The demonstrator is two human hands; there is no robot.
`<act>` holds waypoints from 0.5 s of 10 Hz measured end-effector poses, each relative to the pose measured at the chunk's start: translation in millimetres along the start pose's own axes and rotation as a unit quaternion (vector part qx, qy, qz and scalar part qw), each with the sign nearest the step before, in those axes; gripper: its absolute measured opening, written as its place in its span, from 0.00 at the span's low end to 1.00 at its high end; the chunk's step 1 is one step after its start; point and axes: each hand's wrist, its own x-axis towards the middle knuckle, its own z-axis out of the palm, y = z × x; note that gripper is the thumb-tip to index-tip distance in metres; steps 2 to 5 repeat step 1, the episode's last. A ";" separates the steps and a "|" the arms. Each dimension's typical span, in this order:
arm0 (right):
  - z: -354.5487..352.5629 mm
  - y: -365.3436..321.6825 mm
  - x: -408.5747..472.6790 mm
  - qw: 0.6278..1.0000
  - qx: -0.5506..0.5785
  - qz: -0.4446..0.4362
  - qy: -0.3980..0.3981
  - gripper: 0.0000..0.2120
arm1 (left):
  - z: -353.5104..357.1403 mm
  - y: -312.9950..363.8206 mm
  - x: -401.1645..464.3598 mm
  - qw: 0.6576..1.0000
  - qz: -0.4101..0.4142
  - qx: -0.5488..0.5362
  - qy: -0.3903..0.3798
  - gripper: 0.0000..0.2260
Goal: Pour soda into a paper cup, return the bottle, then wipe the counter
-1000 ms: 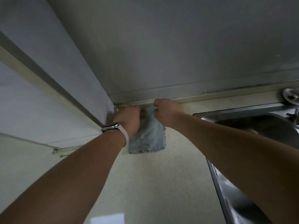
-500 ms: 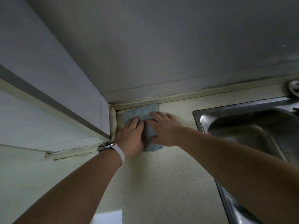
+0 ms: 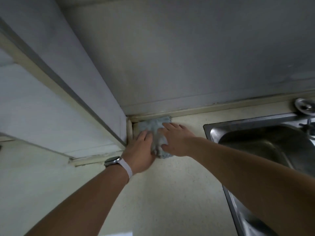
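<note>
Where the two forearms come up from the bottom of the frame, they cross a pale speckled counter point(image 3: 179, 193) and converge toward the centre. On the left wrist sits a watch point(image 3: 111, 161) with a light strap. Just beyond it, the left hand point(image 3: 139, 153) lies flat on the counter, fingers straight and close together, their tips resting on the near left part of a light blue cloth point(image 3: 156, 133). Beside it, the right hand point(image 3: 177, 139) presses down on the right part of the same cloth, its fingers straight and somewhat spread, the thumb stretched out along the cloth's near edge. Neither hand curls round the fabric; both lie flat on top of it.

The cloth is a little rumpled and sits at the centre of the frame, tucked into the back corner of the counter: its far edge touches the raised strip along the wall, and its left edge lies just beside the base of a white cabinet point(image 3: 59, 99) that fills the left of the frame. A narrow fold of cloth shows between the two hands.

To the right, well apart from the cloth, a steel sink point(image 3: 265, 143) is set into the counter, its rim running down the lower right. At the far right edge, behind the sink, a round metal fitting point(image 3: 304, 106) stands on the counter. Beyond everything rises a plain grey wall point(image 3: 187, 57), filling the upper part of the frame.
</note>
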 end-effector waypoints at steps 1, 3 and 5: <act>-35.1 -14.7 -23.5 0.998 0.019 -0.033 0.043 0.31 | -30.0 4.2 -46.9 0.998 0.022 -0.044 0.029 0.29; -35.1 -14.7 -23.5 0.998 0.019 -0.033 0.043 0.31 | -30.0 4.2 -46.9 0.998 0.022 -0.044 0.029 0.29; -35.1 -14.7 -23.5 0.998 0.019 -0.033 0.043 0.31 | -30.0 4.2 -46.9 0.998 0.022 -0.044 0.029 0.29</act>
